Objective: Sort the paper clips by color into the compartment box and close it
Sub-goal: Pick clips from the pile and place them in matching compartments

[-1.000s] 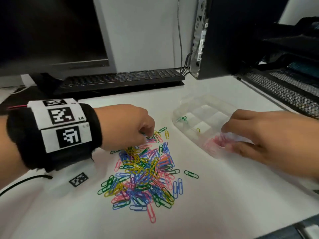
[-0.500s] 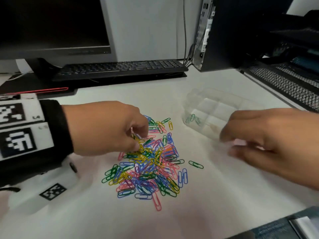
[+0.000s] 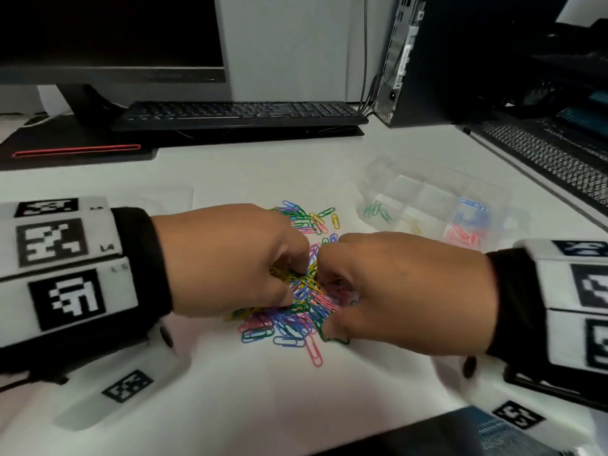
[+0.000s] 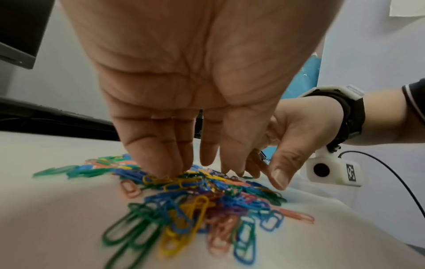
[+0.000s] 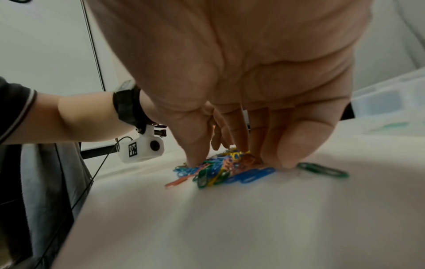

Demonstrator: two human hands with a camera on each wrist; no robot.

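The pile of paper clips [image 3: 297, 304] lies right under both hands. The left hand [image 3: 230, 261] and right hand [image 3: 408, 291] poke their fingertips down into it; whether either has pinched a clip, I cannot tell. The compartment box [image 3: 434, 192] sits open, nearer the right hand, so that hand has the shorter trip.

Hardly any text can be read. The white marker band [image 3: 62, 261] on the left wrist carries black-and-white square codes and, beside them, small marks that look like "L4"; a second small mark below is too blurred to read. The matching band [image 3: 585, 301] on the right wrist shows only codes.
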